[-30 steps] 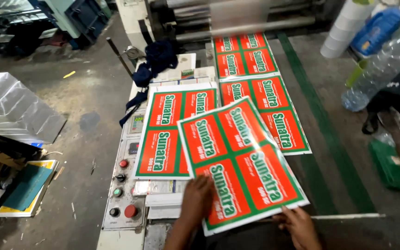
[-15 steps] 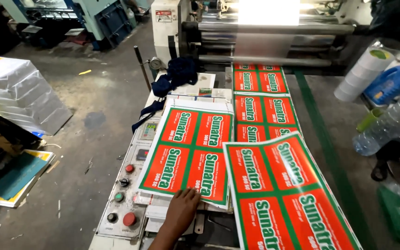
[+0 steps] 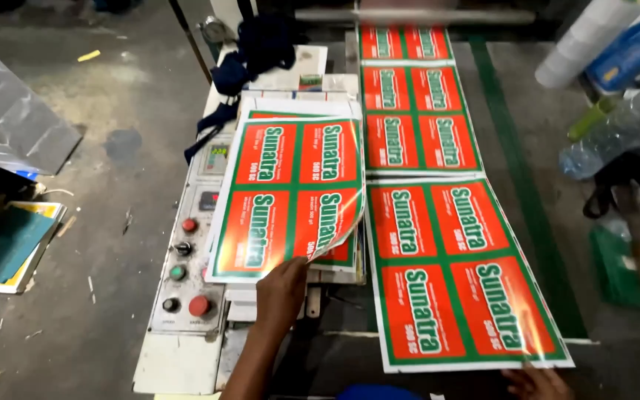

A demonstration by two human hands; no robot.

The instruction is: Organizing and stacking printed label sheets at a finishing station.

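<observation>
Our left hand pinches the curled corner of the top glossy sheet, while our right hand, its grip unclear, touches the near sheet.

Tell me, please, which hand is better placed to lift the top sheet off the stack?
Probably the left hand: it already curls the near edge of the top sheet. The right hand rests at the sheet on the belt.
</observation>
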